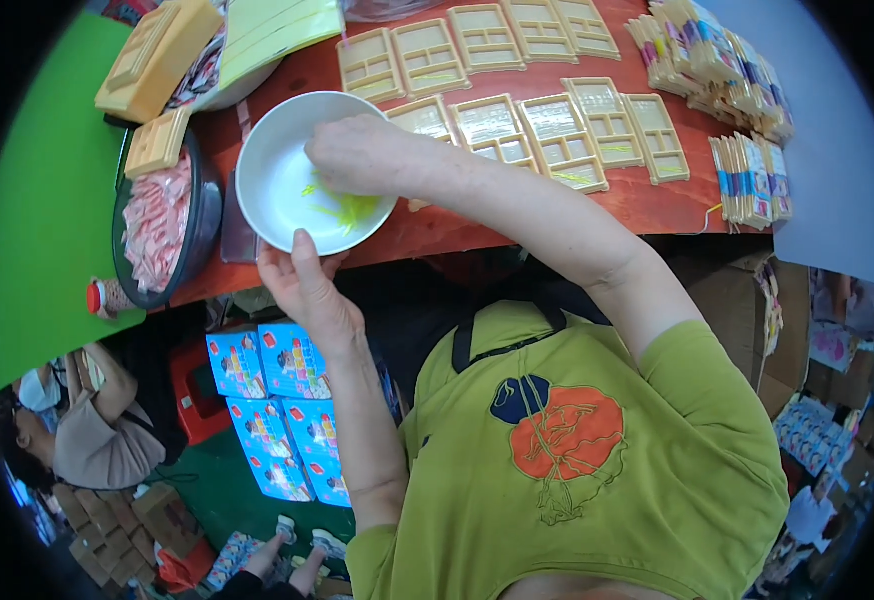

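Note:
My left hand (314, 290) grips the near rim of a white bowl (257, 185), thumb on the edge and fingers underneath. Thin yellow-green strips (352, 210) lie in a loose heap at the bottom of the bowl. Inside the bowl, over its right side, my right hand (357, 155) is closed with its fingers curled down. Whatever its fingertips hold is hidden. Beyond and right of the bowl, cream compartment trays (567, 150) lie in two rows on the red table. Some of them have yellow-green strips in one compartment.
A dark basin (202, 215) of pink-and-white pieces stands left of the bowl. Stacked cream trays (162, 55) sit behind it. Bundled packs (747, 180) are piled at the table's right end. Blue boxes (267, 430) stand below the table edge. Another person (107, 435) is at lower left.

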`<state>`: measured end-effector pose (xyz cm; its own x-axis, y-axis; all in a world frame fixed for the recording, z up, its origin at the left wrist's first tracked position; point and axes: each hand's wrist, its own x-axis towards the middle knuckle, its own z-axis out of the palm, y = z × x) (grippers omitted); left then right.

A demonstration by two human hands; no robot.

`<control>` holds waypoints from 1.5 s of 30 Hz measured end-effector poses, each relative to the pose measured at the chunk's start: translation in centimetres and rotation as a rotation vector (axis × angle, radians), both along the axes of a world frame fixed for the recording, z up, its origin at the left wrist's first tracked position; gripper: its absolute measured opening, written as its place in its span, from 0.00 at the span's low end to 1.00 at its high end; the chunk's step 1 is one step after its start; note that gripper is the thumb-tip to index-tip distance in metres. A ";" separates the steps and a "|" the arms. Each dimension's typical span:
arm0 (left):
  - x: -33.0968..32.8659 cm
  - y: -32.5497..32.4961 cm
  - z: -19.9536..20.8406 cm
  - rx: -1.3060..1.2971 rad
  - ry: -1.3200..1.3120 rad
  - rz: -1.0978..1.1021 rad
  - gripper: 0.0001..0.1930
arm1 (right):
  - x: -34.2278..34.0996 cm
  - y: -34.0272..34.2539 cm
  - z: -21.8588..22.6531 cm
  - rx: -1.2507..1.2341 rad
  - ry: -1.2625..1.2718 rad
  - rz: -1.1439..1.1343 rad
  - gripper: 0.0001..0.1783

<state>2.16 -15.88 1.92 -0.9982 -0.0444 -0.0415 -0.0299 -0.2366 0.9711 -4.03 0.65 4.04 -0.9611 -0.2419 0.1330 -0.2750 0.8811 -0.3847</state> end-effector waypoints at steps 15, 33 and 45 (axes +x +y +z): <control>-0.9 3.3 2.4 0.098 -0.088 -0.107 0.29 | 3.2 20.6 -4.4 0.117 0.210 -0.429 0.11; 1.8 11.0 3.2 0.112 -0.134 -0.336 0.34 | 9.0 11.6 5.0 0.140 -0.167 -0.169 0.10; 0.3 10.5 3.0 0.068 -0.117 -0.275 0.35 | 8.0 25.3 0.3 -0.107 0.233 -0.517 0.09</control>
